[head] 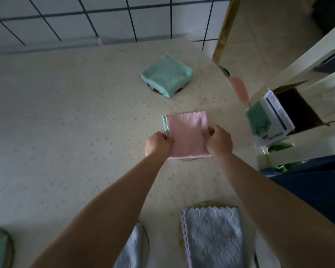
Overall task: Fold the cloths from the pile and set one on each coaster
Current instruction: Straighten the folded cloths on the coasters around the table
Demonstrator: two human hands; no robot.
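Item: pink folded cloth (188, 135), desk centre-right, over coaster (188, 158) | your left hand (158, 143) and right hand (219, 141) pinch its side edges | advice: centre it, flatten, release both together.

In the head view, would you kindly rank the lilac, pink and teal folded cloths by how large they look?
1. Lilac cloth, largest, though it lies nearest the camera and runs off the frame.
2. Pink cloth and teal cloth: alike, so unranked; hands cover part of the pink.
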